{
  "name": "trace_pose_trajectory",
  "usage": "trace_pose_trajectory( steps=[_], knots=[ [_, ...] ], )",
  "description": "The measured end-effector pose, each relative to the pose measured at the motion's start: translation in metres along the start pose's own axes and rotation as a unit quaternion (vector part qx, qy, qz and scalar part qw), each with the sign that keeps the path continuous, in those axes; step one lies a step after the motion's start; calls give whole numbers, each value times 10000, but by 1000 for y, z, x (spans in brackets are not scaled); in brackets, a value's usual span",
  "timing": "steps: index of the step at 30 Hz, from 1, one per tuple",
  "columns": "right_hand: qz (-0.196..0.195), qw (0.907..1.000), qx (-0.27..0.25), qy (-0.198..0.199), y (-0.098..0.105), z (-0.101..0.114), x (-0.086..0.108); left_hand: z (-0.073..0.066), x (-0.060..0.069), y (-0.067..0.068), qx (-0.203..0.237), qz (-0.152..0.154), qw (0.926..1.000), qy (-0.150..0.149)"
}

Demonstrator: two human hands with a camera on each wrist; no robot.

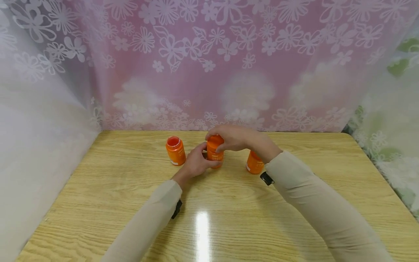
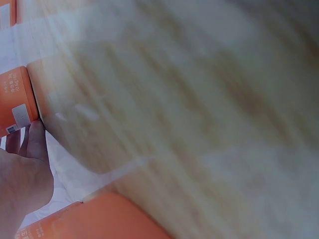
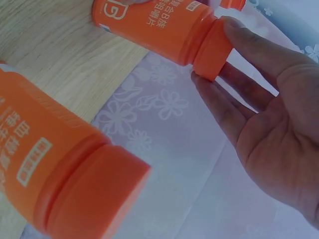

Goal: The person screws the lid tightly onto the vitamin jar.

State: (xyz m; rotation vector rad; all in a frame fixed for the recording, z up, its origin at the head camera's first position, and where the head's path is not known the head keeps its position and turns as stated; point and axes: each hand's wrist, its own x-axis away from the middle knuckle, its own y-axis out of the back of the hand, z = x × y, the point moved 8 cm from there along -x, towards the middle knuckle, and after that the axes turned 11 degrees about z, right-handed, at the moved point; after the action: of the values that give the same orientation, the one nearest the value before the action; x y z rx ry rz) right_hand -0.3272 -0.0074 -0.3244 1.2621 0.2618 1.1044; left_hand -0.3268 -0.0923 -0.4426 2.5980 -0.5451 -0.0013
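An orange pill bottle (image 1: pixel 215 155) stands upright mid-table. My left hand (image 1: pixel 197 162) grips its body from the left, thumb and fingers on either side. From above, my right hand (image 1: pixel 234 137) holds the orange screw cap (image 3: pixel 213 50) on top, fingertips around its rim. In the right wrist view the cap sits against the bottle's neck. To the left stands another orange bottle (image 1: pixel 176 152), uncapped, its mouth showing. A third orange bottle (image 1: pixel 254 163) is on the right, its top hidden behind my right forearm in the head view; the right wrist view shows its cap (image 3: pixel 99 191) on.
All three bottles stand near the back of a wooden table (image 1: pixel 229 218). Behind it hangs a pink flowered curtain (image 1: pixel 209 72), with pale cloth at both sides. Dark bands (image 1: pixel 266 178) show at both cuffs.
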Motion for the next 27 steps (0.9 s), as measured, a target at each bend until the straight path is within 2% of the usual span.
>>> trace_pose_trajectory(
  steps=[5,12,16,19,23,25,27],
  knots=[
    [-96,9982,293,-520,0,1,-2,-1,0,-1,46,33,10000,-55],
    [-435,9866,574,-1467,2,1,-3,-2,1,-1,-21,5,10000,19],
    [-280,9820,726,-1723,2,-2,-2,-3,0,-2,-39,36,10000,-6],
    [-6,9855,761,-1514,4,-2,-2,-1,1,-2,21,52,9999,110],
    [260,9969,446,-591,9,6,-2,3,1,0,26,25,9998,205],
    [366,9988,262,-187,10,10,-1,3,1,0,-37,7,9999,168],
    [481,9984,296,5,8,12,-1,2,1,-1,-65,5,9999,121]
  ],
)
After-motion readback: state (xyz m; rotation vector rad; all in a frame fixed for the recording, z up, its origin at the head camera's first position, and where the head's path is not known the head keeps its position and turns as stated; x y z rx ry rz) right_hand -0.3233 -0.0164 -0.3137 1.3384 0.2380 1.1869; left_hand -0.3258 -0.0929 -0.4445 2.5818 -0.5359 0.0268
